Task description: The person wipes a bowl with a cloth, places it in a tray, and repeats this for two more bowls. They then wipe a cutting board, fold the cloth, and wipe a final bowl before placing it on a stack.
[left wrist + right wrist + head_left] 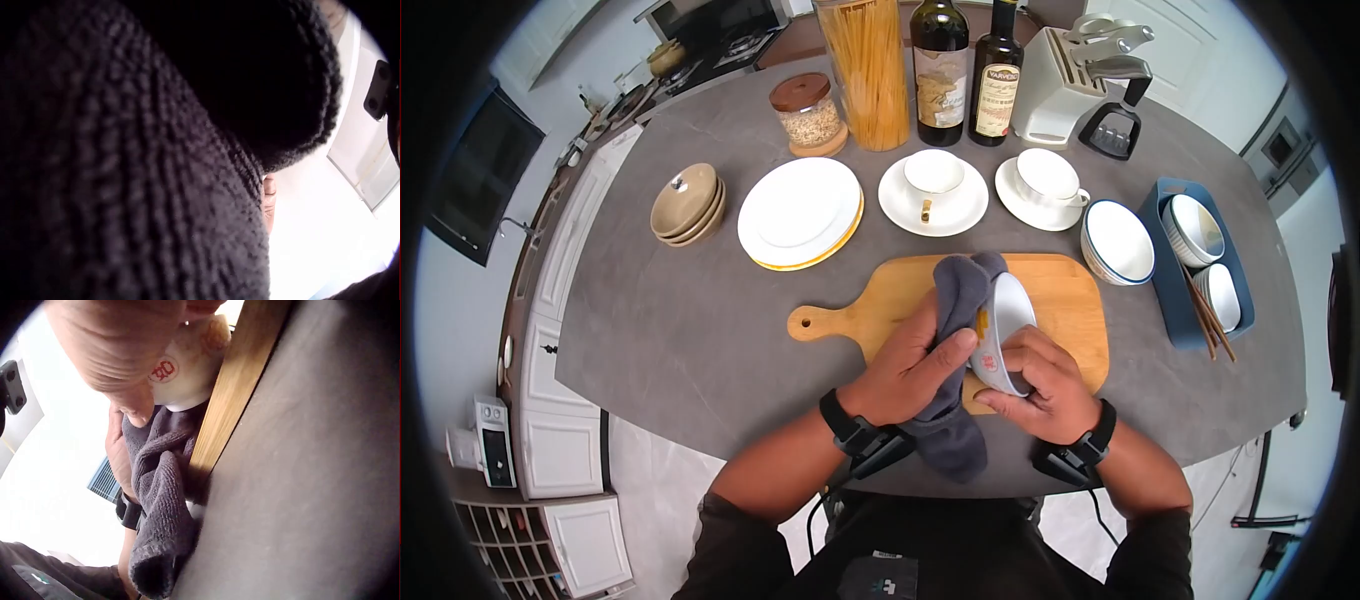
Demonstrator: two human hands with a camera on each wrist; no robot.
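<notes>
A white bowl (1006,318) with a red mark is held tilted on its side above the wooden cutting board (1060,290). My left hand (908,372) holds a dark grey cloth (960,300) against the bowl's outside, thumb on the bowl; its other fingers are hidden by the cloth. From the right, my right hand (1050,388) grips the bowl's rim and side with curled fingers. In the right wrist view the cloth (162,494) hangs below the bowl (187,369), beside the board's edge (231,387). Cloth (144,162) fills most of the left wrist view.
Behind the board stand white plates (798,212), two cups on saucers (933,205), and a bowl (1118,243). Brown bowls (686,203) sit left; a blue basket (1185,300) with bowls and chopsticks sits right. Pasta jar (868,80), bottles (940,85) and knife block (1055,90) line the back.
</notes>
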